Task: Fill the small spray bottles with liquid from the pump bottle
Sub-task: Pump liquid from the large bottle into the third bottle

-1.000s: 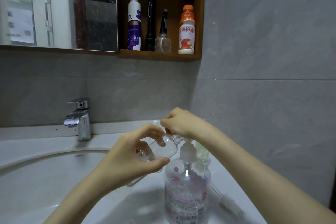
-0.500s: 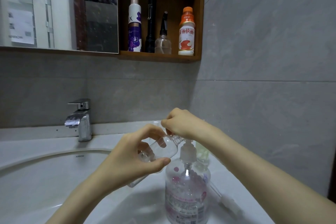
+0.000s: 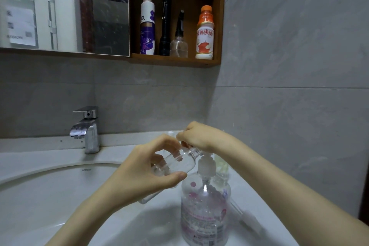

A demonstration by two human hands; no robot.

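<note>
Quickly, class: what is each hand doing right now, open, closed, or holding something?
Left hand: holds the small spray bottle, tilted.
Right hand: curled over the head of the pump bottle.

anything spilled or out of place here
No spill shows. The small bottle is tilted, but the left hand holds it at the pump bottle nozzle. What looks like a loose spray top lies beside it on the counter.

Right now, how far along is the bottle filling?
Done: the small bottle looks uncapped. In hand: the left hand holds it tilted, neck at the spout of the pump bottle, while the right hand grips the pump head; fill level unclear. Left: a second small bottle lies on the counter beneath, and capping.
</note>
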